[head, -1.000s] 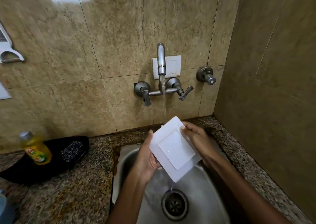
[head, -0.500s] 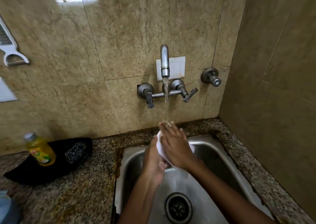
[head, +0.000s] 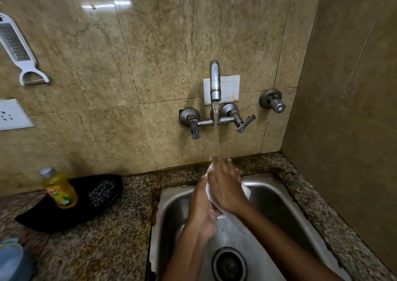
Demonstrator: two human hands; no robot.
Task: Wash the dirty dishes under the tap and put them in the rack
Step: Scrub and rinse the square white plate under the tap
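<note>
White plate (head: 246,191), gripped by the left hand (head: 200,207), tilts under the twelve o'clock tap (head: 214,81) so the flat, pressing right hand (head: 225,186) can rinse it.

White plate (head: 246,191) between left hand (head: 200,212) and right hand (head: 225,186). Grey steel sink (head: 279,199) under them. Left of left hand: brown-black speckled counter (head: 107,248), yellow bottle (head: 60,191), black tray (head: 43,218). Beyond: beige veined tiles (head: 161,33).

Glossy beige tiles cover the back wall (head: 150,44); a side wall (head: 343,87) stands at three o'clock. Glare (head: 106,4) shines at eleven o'clock, speckled granite counter (head: 96,248) at seven.
</note>
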